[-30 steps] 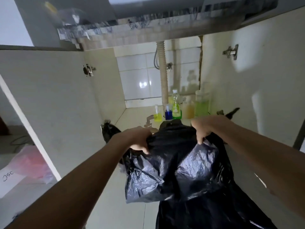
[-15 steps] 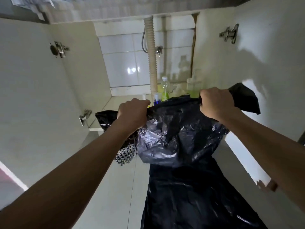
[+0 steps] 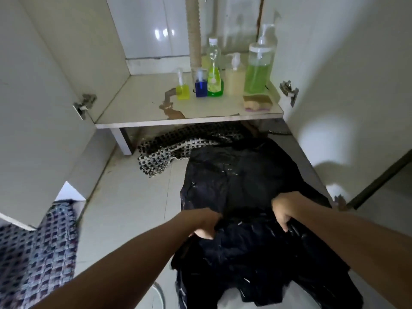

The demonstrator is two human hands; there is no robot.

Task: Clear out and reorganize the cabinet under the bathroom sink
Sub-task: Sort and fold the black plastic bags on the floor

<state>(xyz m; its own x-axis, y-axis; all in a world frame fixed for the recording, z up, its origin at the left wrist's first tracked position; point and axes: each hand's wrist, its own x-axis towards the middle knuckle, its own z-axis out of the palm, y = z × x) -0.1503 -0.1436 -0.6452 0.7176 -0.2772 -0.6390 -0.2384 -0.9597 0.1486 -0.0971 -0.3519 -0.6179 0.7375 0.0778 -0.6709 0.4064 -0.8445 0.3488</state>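
Cabinet (image 3: 156,114) under the sink stands with both doors swung wide, its floor shelf bare on the left and near side. The bottles are lined up along the far right: a small yellow bottle (image 3: 182,91), a blue one (image 3: 201,88), a green dish-soap bottle (image 3: 214,70), a pale pump bottle (image 3: 234,81) and a tall green pump bottle (image 3: 258,70), with a sponge (image 3: 258,102) just in front of the tall one. That tidy row looks like the sorting is mostly done. A stain (image 3: 169,105) runs across the shelf toward its near edge.

On the tiled floor in front lies a black bin bag (image 3: 240,175), spread out flat toward the cabinet, probably being smoothed or folded. A checked mat (image 3: 178,148) lies partly tucked under the cabinet's front edge, touching the bag's far end.

The left hand (image 3: 206,224) has its fingers curled into the plastic at the bag's near part, gripping a fold. The right hand (image 3: 284,210) pinches the bag just to the right, fingers bent over the edge.
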